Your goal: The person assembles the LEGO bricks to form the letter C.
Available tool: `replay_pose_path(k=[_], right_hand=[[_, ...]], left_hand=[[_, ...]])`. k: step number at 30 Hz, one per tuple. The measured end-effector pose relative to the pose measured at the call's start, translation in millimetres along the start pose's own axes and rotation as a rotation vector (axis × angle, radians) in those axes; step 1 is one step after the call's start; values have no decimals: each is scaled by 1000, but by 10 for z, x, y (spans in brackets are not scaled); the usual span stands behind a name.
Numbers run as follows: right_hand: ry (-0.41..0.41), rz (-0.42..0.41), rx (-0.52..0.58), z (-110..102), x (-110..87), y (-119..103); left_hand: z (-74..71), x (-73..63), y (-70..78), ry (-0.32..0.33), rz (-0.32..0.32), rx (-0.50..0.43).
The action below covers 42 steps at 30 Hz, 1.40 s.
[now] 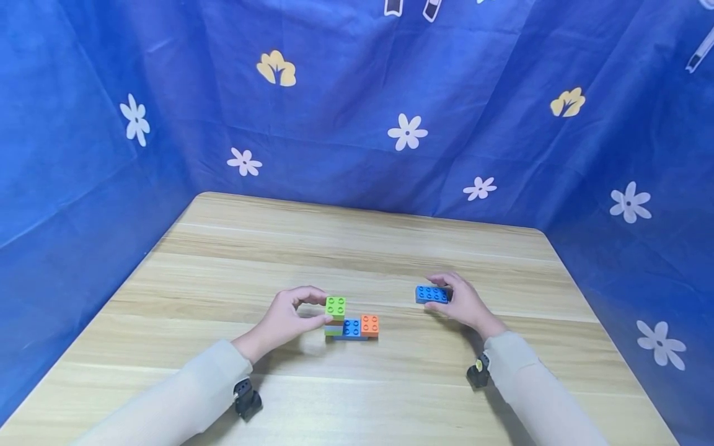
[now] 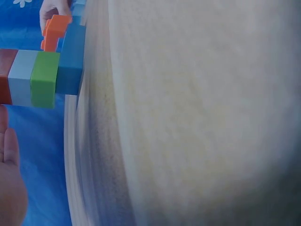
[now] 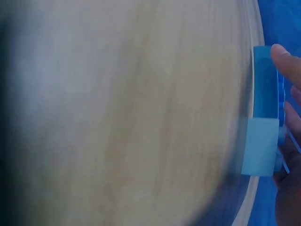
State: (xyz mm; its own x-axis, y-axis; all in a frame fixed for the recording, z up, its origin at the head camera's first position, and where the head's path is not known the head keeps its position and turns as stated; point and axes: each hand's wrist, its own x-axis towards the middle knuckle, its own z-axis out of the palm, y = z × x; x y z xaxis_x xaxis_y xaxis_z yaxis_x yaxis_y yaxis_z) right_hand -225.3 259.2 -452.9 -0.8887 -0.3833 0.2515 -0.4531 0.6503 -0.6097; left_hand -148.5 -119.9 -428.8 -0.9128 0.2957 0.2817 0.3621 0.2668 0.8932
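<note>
My left hand (image 1: 291, 314) pinches the top of a small brick tower, thumb in front and fingers behind. A lime green brick (image 1: 335, 306) tops it. Lower in the tower, the left wrist view shows a reddish-brown brick (image 2: 4, 77), a light blue brick (image 2: 22, 77) and a green brick (image 2: 44, 80). These stand on one end of a blue base brick (image 1: 352, 327), with an orange brick (image 1: 369, 325) on its other end. Over to the right, my right hand (image 1: 462, 303) pinches a separate blue eight-stud brick (image 1: 431, 294) between thumb and fingers, studs up.
Both hands work over a light wooden table (image 1: 251, 241). A blue patterned curtain (image 1: 334, 136) surrounds its back and sides. Dark wrist cameras (image 1: 247, 399) hang below both cuffs, near the tabletop.
</note>
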Motion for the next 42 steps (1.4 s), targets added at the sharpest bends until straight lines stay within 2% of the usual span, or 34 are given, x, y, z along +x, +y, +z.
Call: replay_pose_path(k=[9,14,17,21,23,27,34,42], right_hand=[[-23,53,-65,9,-16,52],[-29,73,-62,-9,8,11],[-32,80,-53,-25,38,-38],[-33,73,-46,-44,102,-128],[-25,65,-41,-53,143,-189],[-12,38,-28,-69,223,-351],[-31,-54,12,-32,323,-716],[-69,-155,93,119,343,-1105]], left_hand=[[26,8,13,9,5,25],[17,1,24,7,-16,43],[11,-9,82,9,-14,37],[3,-29,251,9,0,35],[-5,-36,328,5,-2,43],[-13,-38,374,1,-12,53],[-11,-35,363,3,-2,41],[-11,-29,354,6,1,38]])
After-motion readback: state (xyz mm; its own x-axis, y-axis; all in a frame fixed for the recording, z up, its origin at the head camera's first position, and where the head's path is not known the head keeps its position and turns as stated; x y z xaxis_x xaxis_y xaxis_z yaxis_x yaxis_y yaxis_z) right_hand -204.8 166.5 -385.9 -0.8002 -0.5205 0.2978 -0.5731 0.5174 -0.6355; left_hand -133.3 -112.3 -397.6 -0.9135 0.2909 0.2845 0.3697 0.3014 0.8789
